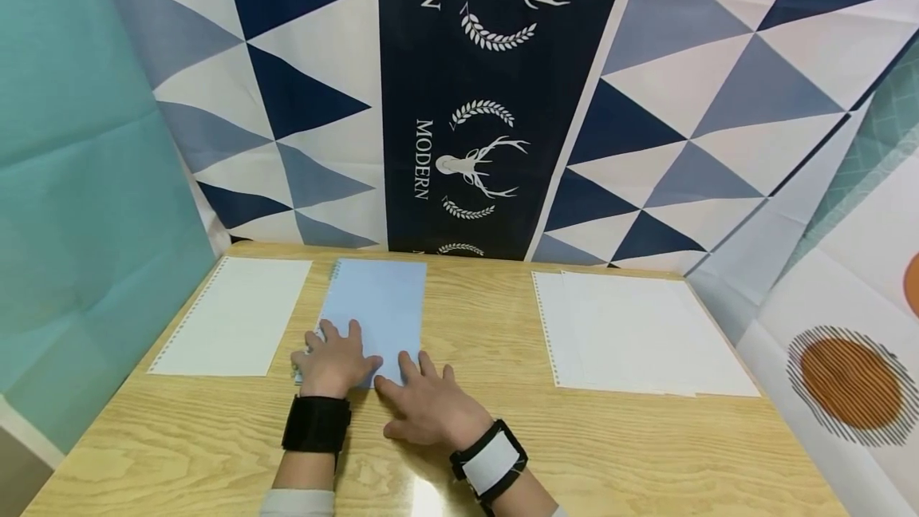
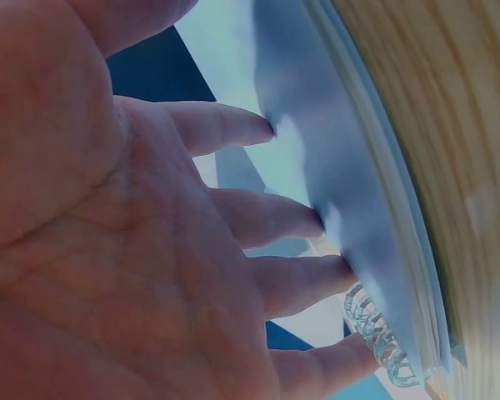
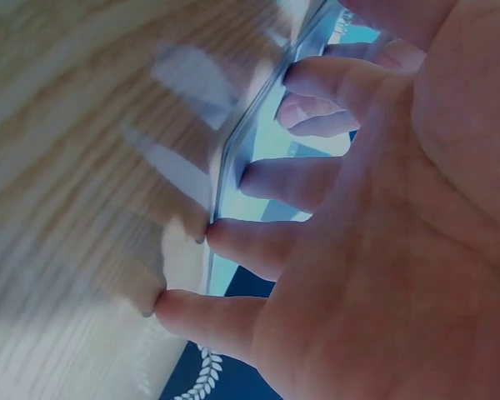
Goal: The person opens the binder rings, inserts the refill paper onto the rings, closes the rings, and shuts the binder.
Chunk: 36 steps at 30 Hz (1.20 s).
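Observation:
A light blue spiral notebook (image 1: 380, 294) lies closed on the wooden table, its coil binding (image 2: 375, 333) along the left side. My left hand (image 1: 333, 359) rests its spread fingertips on the lower left of the cover, the outermost finger by the coils in the left wrist view. At the lower right corner is my right hand (image 1: 434, 407), fingers spread. In the right wrist view, some of its fingertips touch the notebook's edge (image 3: 223, 171), and the outermost finger meets the tabletop (image 3: 83, 208). Neither hand grips anything.
A punched white sheet (image 1: 233, 313) lies to the left of the notebook. On the right side, several overlapping white sheets (image 1: 625, 329) are spread out, with holes along their left edge. Patterned cloth (image 1: 474, 86) hangs behind the table, and teal cloth (image 1: 93, 182) hangs at the left.

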Each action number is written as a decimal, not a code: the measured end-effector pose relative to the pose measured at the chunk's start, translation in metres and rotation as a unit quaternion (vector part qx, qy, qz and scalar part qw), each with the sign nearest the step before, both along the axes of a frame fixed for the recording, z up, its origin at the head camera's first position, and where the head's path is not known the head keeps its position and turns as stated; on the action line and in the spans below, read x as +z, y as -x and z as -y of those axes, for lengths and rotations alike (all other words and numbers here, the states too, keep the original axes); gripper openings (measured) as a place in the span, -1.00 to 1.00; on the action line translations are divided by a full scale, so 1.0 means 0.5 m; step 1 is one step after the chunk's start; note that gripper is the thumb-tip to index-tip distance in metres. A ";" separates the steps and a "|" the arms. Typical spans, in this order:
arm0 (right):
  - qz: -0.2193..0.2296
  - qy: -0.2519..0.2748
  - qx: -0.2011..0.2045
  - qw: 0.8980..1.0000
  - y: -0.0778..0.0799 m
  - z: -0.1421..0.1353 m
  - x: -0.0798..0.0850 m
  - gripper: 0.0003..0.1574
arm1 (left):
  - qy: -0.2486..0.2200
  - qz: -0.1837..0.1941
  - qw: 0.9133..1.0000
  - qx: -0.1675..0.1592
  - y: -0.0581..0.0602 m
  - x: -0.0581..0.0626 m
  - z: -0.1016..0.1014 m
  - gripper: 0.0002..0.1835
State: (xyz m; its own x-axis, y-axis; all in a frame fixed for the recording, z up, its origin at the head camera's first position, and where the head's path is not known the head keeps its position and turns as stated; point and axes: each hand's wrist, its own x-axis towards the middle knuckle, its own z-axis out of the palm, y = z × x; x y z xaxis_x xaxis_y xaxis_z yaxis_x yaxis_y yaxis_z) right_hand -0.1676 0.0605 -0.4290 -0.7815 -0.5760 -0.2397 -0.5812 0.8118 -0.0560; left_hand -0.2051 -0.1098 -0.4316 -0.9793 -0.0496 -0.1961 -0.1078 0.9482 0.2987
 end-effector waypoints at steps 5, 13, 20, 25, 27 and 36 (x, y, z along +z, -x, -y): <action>-0.026 -0.009 0.003 1.000 0.003 -0.005 0.001 -0.28 | 0.000 0.000 1.000 -0.002 -0.001 0.001 -0.010 -0.14; -0.071 -0.017 -0.001 0.997 0.021 -0.022 0.000 -0.30 | 0.016 -0.002 1.000 -0.009 -0.004 0.013 -0.030 -0.17; -0.093 0.002 -0.026 0.995 0.042 -0.040 -0.003 -0.46 | 0.029 0.001 0.999 -0.024 -0.009 0.018 -0.046 -0.17; -0.083 0.015 -0.034 0.996 0.052 -0.058 -0.002 -0.45 | 0.037 -0.002 0.998 -0.042 -0.010 0.016 -0.061 -0.16; -0.082 0.019 -0.037 0.996 0.055 -0.067 -0.002 -0.45 | 0.040 -0.002 0.998 -0.050 -0.011 0.015 -0.069 -0.17; -0.040 0.064 -0.073 0.995 0.069 -0.119 0.007 -0.41 | 0.050 -0.024 0.995 -0.079 -0.021 0.008 -0.112 -0.17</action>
State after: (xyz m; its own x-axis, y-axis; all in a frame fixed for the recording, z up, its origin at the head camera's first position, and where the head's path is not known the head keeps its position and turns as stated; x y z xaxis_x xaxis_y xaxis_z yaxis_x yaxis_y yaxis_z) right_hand -0.2021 0.1202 -0.4256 -0.8723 -0.4774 -0.1054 -0.4651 0.8768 -0.1221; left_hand -0.1944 -0.0541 -0.4276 -0.9846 0.0882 -0.1511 0.0563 0.9775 0.2034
